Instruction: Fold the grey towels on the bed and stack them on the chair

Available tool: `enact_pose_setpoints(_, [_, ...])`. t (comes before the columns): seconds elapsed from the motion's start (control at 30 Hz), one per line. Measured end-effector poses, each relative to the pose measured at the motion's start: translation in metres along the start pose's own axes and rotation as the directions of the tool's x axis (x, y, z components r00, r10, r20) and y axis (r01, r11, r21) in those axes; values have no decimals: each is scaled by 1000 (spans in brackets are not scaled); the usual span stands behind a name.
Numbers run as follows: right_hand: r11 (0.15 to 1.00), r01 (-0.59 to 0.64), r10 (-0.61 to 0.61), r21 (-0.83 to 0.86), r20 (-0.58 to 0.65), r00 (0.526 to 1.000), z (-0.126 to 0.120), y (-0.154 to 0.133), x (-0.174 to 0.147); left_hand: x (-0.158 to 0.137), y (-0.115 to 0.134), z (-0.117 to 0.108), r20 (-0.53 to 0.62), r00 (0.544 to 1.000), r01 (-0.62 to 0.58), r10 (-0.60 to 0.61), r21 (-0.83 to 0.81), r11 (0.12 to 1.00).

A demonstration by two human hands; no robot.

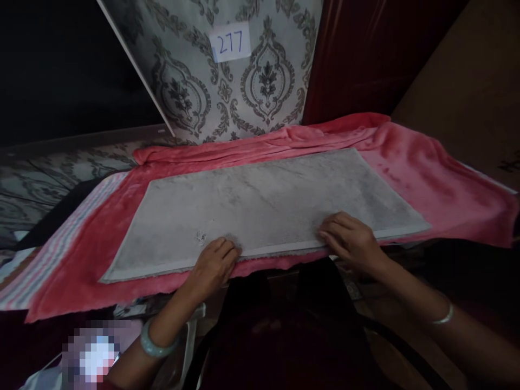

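A grey cloth [260, 200] lies flat on a red blanket [430, 184], its long hemmed edge turned toward the person, probably so that both hands can reach it. The blanket spreads out past it on every side, seemingly as a soft underlayer. The left hand [215, 262] has its fingers curled at that near edge, and the right hand [349, 238] bends its fingers there too, well apart, perhaps to keep the edge straight; whether either grip actually pinches the fabric, I cannot tell.
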State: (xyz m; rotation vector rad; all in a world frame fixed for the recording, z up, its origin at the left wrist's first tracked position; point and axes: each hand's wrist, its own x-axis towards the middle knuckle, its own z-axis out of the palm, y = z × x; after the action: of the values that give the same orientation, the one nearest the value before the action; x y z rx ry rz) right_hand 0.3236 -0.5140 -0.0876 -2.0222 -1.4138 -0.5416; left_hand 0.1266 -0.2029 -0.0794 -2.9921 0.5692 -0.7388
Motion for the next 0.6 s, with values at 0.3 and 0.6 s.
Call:
enact_pose_setpoints(0.3, [994, 39, 12, -106, 442, 897, 55, 20, 61, -3, 5, -18, 55, 994, 101, -94, -132, 986])
enact_pose_setpoints(0.6, [993, 18, 49, -120, 531, 846, 65, 16, 56, 77, -60, -3, 187, 952, 278, -241, -209, 938])
